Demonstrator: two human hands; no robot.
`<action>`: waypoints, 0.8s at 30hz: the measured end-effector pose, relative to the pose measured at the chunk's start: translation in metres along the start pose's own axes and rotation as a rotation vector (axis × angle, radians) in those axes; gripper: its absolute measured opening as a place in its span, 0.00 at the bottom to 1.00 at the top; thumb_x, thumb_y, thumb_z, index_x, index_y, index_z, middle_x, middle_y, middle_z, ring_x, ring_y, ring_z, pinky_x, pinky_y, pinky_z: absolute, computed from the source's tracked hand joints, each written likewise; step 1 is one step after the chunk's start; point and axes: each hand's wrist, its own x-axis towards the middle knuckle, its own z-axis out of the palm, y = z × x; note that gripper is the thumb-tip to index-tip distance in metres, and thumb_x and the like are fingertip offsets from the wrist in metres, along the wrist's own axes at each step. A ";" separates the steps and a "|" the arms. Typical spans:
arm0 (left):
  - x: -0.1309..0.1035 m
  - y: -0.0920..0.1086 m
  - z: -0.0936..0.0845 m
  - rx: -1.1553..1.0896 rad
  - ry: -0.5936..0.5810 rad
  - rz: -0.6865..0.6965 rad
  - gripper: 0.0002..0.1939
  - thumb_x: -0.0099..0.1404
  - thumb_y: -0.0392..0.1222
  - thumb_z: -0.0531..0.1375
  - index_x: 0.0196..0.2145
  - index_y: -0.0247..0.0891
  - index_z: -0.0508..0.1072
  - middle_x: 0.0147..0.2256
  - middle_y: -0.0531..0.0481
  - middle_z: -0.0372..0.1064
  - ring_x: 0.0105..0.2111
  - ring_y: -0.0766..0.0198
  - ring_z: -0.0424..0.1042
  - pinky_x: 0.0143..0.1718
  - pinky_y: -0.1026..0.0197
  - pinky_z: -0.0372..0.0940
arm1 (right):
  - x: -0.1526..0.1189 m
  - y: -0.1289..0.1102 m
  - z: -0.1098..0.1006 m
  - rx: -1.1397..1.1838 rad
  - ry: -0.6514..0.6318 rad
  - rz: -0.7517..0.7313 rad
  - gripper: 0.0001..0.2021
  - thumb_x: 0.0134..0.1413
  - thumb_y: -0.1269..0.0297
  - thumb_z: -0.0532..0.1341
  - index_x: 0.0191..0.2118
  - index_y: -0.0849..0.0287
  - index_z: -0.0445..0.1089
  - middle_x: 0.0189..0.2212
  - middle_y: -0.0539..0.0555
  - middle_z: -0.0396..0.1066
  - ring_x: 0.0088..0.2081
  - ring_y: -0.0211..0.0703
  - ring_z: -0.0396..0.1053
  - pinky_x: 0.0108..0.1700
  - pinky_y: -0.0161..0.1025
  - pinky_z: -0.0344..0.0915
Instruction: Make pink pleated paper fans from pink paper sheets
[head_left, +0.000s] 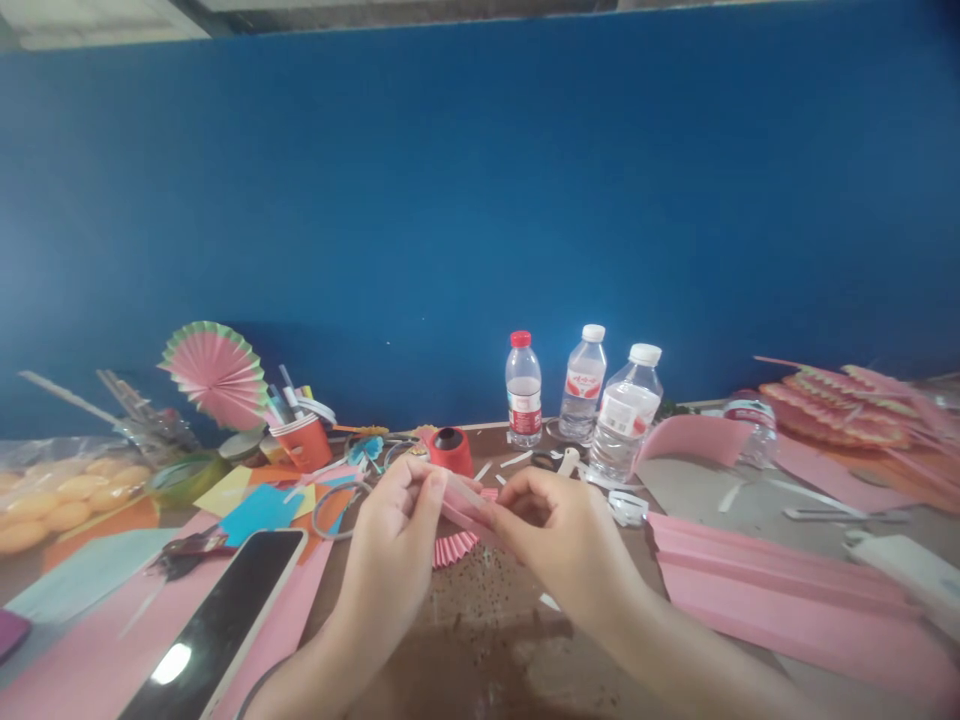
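A narrow strip of folded pink paper (pixel 459 497) is held between my two hands above the brown table. My left hand (pixel 403 520) pinches its left end with the thumb on top. At the other end, the thumb and fingers of my right hand (pixel 551 520) are closed on the same strip. Just below and behind the strip lies a pleated pink paper piece (pixel 454 548), partly covered by it. Behind my left fingers stands a red object with a dark round top (pixel 451 452), its lower part hidden.
Three plastic bottles (pixel 523 395) stand by the blue wall. A phone (pixel 225 620) lies on pink paper at left, near a red cup of pens (pixel 304 442) and a paper fan (pixel 216 375). Creased pink paper (pixel 780 600) and a cutter knife (pixel 844 516) lie at right.
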 end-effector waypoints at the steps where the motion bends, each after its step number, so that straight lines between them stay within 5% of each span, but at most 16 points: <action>1: 0.001 -0.001 0.000 -0.008 -0.004 -0.004 0.09 0.63 0.44 0.54 0.27 0.39 0.66 0.30 0.49 0.74 0.30 0.61 0.74 0.30 0.60 0.69 | 0.000 0.000 0.000 -0.011 0.000 -0.003 0.11 0.46 0.54 0.62 0.25 0.56 0.68 0.18 0.48 0.70 0.20 0.36 0.65 0.21 0.32 0.58; 10: 0.005 -0.005 -0.007 -0.026 0.057 0.022 0.09 0.63 0.46 0.55 0.29 0.39 0.64 0.27 0.51 0.72 0.30 0.61 0.73 0.30 0.61 0.68 | 0.003 0.004 0.000 -0.072 -0.012 -0.013 0.09 0.46 0.65 0.59 0.19 0.57 0.63 0.15 0.47 0.66 0.18 0.34 0.60 0.19 0.32 0.53; 24: 0.006 -0.004 -0.007 -0.183 0.051 -0.029 0.08 0.62 0.45 0.56 0.29 0.38 0.65 0.31 0.49 0.74 0.32 0.59 0.74 0.29 0.60 0.69 | -0.002 0.001 -0.002 -0.107 0.063 -0.089 0.09 0.48 0.63 0.60 0.21 0.56 0.62 0.15 0.45 0.63 0.18 0.33 0.59 0.20 0.31 0.52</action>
